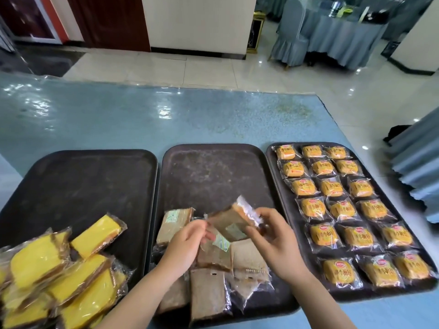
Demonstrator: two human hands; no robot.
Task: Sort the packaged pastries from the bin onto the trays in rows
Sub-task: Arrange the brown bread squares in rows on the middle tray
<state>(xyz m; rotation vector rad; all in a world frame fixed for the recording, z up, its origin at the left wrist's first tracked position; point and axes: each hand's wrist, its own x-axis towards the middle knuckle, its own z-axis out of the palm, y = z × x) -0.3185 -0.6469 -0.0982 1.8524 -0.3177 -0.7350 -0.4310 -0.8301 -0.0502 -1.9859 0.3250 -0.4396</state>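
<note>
Three dark trays lie side by side on a blue table. Above the middle tray, my right hand grips a brown wrapped pastry, tilted in the air. My left hand pinches that packet's left end. Under my hands lie several more brown packets, loosely bunched at the tray's near end. On the left tray sits a heap of yellow cake packets. The right tray holds yellow bun packets in neat rows of three.
The blue table stretches far behind the trays. A draped blue cloth hangs at the right edge. Beyond the table are a tiled floor and a covered dining table with chairs. No bin is in view.
</note>
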